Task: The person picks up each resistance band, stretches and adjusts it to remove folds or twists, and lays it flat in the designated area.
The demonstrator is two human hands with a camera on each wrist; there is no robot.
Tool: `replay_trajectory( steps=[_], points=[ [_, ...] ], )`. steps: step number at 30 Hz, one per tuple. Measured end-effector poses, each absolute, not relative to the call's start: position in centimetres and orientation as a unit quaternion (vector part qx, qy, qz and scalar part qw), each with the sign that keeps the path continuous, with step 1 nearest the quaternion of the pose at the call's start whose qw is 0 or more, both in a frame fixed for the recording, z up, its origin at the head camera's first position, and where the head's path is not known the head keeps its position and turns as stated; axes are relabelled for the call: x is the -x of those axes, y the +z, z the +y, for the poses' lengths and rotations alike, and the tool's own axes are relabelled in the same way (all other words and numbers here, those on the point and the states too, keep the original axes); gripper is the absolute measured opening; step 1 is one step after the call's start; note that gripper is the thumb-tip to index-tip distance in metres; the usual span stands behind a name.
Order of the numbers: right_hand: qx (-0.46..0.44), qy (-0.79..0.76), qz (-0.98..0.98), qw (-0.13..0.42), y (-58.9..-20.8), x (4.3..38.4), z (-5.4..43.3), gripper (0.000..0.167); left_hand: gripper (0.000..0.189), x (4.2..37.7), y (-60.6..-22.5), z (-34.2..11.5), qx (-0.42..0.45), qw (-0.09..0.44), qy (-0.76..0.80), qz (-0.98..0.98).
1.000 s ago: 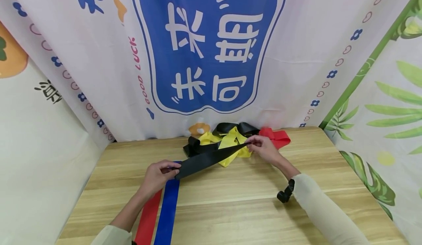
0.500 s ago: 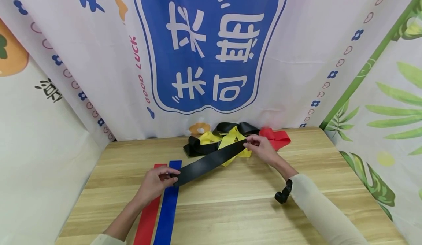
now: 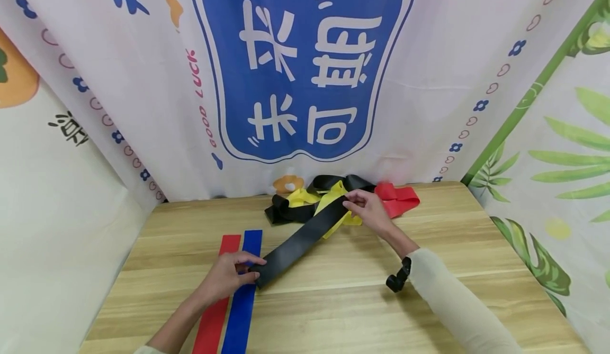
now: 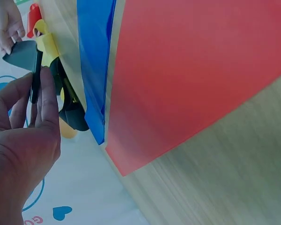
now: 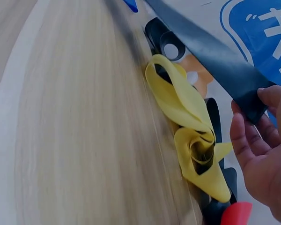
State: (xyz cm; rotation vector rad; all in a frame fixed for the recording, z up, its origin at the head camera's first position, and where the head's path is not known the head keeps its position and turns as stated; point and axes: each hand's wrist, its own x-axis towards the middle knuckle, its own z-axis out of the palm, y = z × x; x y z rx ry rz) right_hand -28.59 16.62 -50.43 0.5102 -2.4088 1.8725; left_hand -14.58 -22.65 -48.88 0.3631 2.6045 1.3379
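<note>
A flat black elastic band (image 3: 305, 242) is stretched slantwise above the table, held at both ends. My left hand (image 3: 224, 280) pinches its nearer end between thumb and fingers, over the blue band (image 3: 240, 311). At the far end, my right hand (image 3: 369, 214) pinches the other end in front of the loose pile. In the right wrist view the black band (image 5: 215, 56) runs straight away from the fingers. A red band (image 3: 212, 317) lies flat beside the blue one, partly under my left hand and forearm.
Against the back curtain (image 3: 429, 121) lies a tangled pile of bands: yellow (image 3: 329, 200), black (image 3: 290, 214) and red (image 3: 400, 199). The wooden table (image 3: 333, 311) ends at the curtain. Printed cloth (image 3: 572, 184) hangs at the right side.
My left hand has come down toward the near edge with its end of the black band. My right hand has shifted slightly left. The band slants more steeply and shows its flat face.
</note>
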Motion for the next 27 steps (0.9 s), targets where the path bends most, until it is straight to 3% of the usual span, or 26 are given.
replay_trajectory(
  steps=[17,27],
  points=[
    [-0.175,0.635,-0.753,0.012,-49.8,28.5,14.0,0.026,0.012,12.6,-48.8,-22.9,-0.158,0.147,0.467,0.857],
    [-0.203,0.618,-0.759,0.027,-49.8,28.4,12.7,0.013,0.011,11.5,-49.2,-23.0,-0.161,0.171,0.472,0.85]
  ],
)
